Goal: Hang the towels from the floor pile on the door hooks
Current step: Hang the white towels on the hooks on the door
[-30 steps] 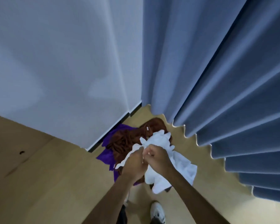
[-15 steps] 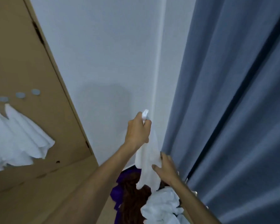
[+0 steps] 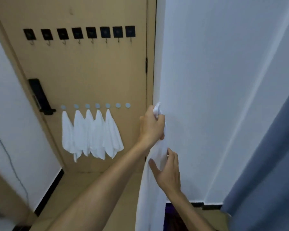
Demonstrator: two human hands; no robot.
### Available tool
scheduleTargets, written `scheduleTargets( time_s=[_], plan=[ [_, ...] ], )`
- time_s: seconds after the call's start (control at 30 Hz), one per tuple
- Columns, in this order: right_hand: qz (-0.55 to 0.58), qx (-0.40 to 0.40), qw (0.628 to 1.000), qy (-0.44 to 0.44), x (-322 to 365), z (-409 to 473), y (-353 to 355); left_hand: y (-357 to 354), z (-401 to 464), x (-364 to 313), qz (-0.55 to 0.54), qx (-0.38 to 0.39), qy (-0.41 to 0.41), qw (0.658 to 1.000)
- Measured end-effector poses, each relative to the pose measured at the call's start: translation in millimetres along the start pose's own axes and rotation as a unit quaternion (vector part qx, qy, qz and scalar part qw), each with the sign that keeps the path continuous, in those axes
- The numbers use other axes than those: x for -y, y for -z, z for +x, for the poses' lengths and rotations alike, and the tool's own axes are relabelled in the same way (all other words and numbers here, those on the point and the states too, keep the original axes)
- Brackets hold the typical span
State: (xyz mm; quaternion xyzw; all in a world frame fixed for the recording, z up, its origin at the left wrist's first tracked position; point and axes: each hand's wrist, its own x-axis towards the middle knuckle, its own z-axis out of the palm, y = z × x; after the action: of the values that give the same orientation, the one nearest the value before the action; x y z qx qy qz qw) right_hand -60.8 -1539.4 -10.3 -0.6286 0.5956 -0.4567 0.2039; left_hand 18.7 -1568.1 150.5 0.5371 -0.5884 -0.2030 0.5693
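Note:
A white towel (image 3: 150,194) hangs full length in front of the white wall. My left hand (image 3: 151,126) grips its top corner at about the height of the round hooks. Lower down, my right hand (image 3: 168,172) lies against the cloth with spread fingers and thumb. On the tan door (image 3: 90,77), several white towels (image 3: 92,135) hang from a row of round grey hooks (image 3: 97,105); the two rightmost round hooks (image 3: 123,105) are bare. A row of black square hooks (image 3: 78,33) higher up carries nothing. A bit of the purple and brown floor pile (image 3: 172,217) shows under my right forearm.
A black door handle with lock (image 3: 39,97) sits on the door's left side. A blue curtain (image 3: 265,172) hangs at the right. White walls flank the door, and a thin cable (image 3: 8,157) runs down the left wall. The floor is tan wood.
The view swung up and left from the floor pile to the door. My left hand lifted the white towel by its corner, and my right hand moved down along the hanging cloth.

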Motion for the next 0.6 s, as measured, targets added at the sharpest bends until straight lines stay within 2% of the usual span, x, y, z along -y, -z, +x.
scheduleTargets(
  time_s=[0.13,0.3,0.43,0.6],
  plan=[
    [0.037,-0.059,0.995,0.076,47.7,-3.6,-39.3,47.5,11.3,10.0,-0.002,-0.018,0.004,1.0],
    [0.097,-0.081,0.989,0.077,100.7,5.4,-66.0,89.7,22.0,19.0,0.059,-0.059,-0.016,0.996],
    [0.128,-0.052,0.986,0.093,122.2,14.3,-82.4,113.3,32.1,29.1,0.1,-0.064,-0.006,0.993],
    [0.102,-0.026,0.988,0.112,134.1,23.6,-100.0,137.5,44.2,45.0,0.166,-0.065,-0.024,0.984]
  ],
)
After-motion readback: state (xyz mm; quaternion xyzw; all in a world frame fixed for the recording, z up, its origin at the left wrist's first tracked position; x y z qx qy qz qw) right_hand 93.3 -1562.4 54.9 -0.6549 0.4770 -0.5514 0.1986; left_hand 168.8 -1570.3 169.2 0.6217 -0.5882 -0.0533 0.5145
